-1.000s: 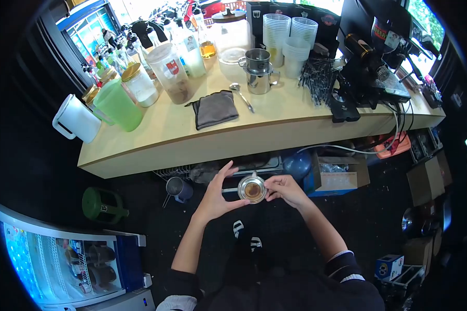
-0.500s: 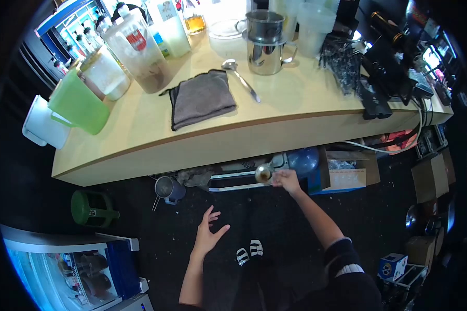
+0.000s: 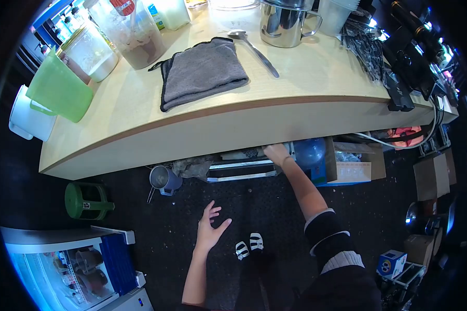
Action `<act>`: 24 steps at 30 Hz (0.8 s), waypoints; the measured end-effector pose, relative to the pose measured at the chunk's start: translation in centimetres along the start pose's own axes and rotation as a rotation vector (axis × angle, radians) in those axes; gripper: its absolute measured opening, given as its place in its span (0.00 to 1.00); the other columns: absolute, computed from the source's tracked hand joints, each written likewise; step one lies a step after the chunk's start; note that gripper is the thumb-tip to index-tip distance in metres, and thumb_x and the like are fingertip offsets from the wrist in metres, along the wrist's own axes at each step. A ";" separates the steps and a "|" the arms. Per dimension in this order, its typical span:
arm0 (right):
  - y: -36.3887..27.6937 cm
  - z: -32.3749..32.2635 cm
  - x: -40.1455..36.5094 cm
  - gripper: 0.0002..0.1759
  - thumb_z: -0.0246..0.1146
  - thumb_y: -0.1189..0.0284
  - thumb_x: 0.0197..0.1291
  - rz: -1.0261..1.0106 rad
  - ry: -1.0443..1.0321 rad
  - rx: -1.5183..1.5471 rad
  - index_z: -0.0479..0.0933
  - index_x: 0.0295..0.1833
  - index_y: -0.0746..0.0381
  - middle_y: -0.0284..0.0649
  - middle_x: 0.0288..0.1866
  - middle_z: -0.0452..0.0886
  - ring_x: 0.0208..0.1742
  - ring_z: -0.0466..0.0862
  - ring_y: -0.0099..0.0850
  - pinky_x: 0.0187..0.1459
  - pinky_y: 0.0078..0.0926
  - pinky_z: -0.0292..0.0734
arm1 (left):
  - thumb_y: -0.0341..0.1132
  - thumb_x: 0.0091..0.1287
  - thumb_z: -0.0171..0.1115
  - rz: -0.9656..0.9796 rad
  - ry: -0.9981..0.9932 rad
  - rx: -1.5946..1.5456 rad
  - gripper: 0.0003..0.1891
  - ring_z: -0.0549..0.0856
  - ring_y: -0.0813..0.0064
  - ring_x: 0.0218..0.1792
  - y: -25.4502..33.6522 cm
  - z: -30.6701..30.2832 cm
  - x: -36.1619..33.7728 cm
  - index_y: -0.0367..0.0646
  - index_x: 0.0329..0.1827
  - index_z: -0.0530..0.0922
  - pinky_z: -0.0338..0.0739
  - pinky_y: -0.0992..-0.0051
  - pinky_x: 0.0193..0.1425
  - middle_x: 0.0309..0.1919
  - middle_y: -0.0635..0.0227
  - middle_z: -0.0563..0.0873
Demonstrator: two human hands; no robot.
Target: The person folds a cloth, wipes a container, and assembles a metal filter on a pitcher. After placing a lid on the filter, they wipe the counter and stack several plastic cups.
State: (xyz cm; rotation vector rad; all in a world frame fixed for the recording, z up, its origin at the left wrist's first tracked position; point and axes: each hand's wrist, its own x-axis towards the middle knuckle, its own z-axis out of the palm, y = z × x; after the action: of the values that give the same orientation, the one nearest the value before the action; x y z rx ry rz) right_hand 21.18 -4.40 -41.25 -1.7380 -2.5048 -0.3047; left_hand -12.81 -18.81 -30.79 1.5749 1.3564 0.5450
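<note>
My right hand (image 3: 277, 153) reaches in beneath the front edge of the counter (image 3: 213, 124). Its fingers look curled, but their tips and whatever they hold are hidden by the edge. Close by are a metal rack (image 3: 244, 178) on its left and a blue rounded object (image 3: 310, 152) on its right. Over the dark floor hangs my left hand (image 3: 210, 228), open, fingers apart, touching nothing.
On the counter lie a folded grey cloth (image 3: 205, 71) and a spoon (image 3: 257, 52), near a steel cup (image 3: 283, 26) and a green pitcher (image 3: 62, 88). Below are a grey jug (image 3: 163, 179), a green stool (image 3: 85, 201), an open carton (image 3: 353, 171) and a glass-front fridge (image 3: 67, 274).
My right hand, earlier holding a small round vessel with something brown inside, has moved forward under the counter edge; the vessel is out of sight. My left hand stays nearly still. The view has shifted.
</note>
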 end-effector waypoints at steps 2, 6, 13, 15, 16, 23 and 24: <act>-0.3 -2.2 -0.5 0.12 0.57 0.74 0.51 0.042 -0.019 0.056 0.80 0.39 0.66 0.47 0.38 0.84 0.41 0.85 0.41 0.43 0.37 0.81 | 0.38 0.54 0.72 0.007 -0.002 -0.006 0.41 0.80 0.65 0.53 -0.1 0.0 0.1 0.42 0.69 0.60 0.73 0.65 0.56 0.55 0.59 0.80; -0.8 -4.4 -0.9 0.12 0.57 0.73 0.51 0.005 -0.135 0.005 0.80 0.40 0.66 0.46 0.37 0.84 0.39 0.85 0.41 0.40 0.37 0.82 | 0.38 0.55 0.72 0.017 -0.015 -0.028 0.40 0.80 0.66 0.53 -0.4 0.4 0.1 0.42 0.69 0.61 0.73 0.67 0.55 0.54 0.60 0.80; -0.8 -5.0 -2.7 0.08 0.60 0.77 0.51 0.481 0.029 0.341 0.76 0.38 0.67 0.46 0.34 0.83 0.34 0.85 0.42 0.37 0.35 0.82 | 0.37 0.56 0.71 0.026 -0.041 -0.026 0.37 0.81 0.68 0.51 -0.9 0.2 -1.1 0.42 0.68 0.63 0.73 0.68 0.54 0.54 0.61 0.81; -1.7 -4.0 -3.7 0.06 0.61 0.79 0.53 0.683 0.118 0.535 0.75 0.37 0.66 0.46 0.33 0.83 0.33 0.86 0.41 0.36 0.35 0.83 | 0.36 0.57 0.70 0.026 -0.046 -0.037 0.35 0.81 0.68 0.50 -0.8 -0.1 -1.5 0.42 0.67 0.64 0.73 0.69 0.54 0.54 0.61 0.81; -2.4 -3.1 -4.2 0.04 0.62 0.79 0.54 0.946 0.271 1.087 0.74 0.36 0.66 0.46 0.33 0.82 0.33 0.86 0.39 0.36 0.33 0.83 | 0.36 0.57 0.70 0.027 -0.046 -0.034 0.35 0.81 0.68 0.50 -0.8 -0.3 -1.7 0.42 0.67 0.64 0.73 0.69 0.54 0.54 0.61 0.81; -7.6 -6.6 -8.5 0.06 0.63 0.73 0.60 1.195 0.356 1.985 0.76 0.35 0.64 0.41 0.32 0.82 0.32 0.85 0.31 0.35 0.28 0.84 | 0.35 0.60 0.67 0.057 -0.094 -0.152 0.30 0.82 0.68 0.50 0.3 -0.4 -2.9 0.40 0.65 0.67 0.74 0.70 0.53 0.53 0.60 0.81; -8.3 -8.1 -9.0 0.07 0.64 0.72 0.60 1.180 0.313 2.043 0.77 0.35 0.64 0.39 0.31 0.81 0.30 0.84 0.30 0.32 0.27 0.84 | 0.34 0.61 0.66 0.062 -0.108 -0.188 0.29 0.82 0.69 0.49 0.6 -0.3 -3.0 0.40 0.65 0.68 0.74 0.71 0.53 0.53 0.61 0.81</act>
State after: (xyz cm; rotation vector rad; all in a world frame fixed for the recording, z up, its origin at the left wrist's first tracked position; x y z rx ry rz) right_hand 16.23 -17.10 -35.92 -1.2542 -0.2700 1.2986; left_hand -13.57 -21.44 -29.41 1.4757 1.1445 0.5985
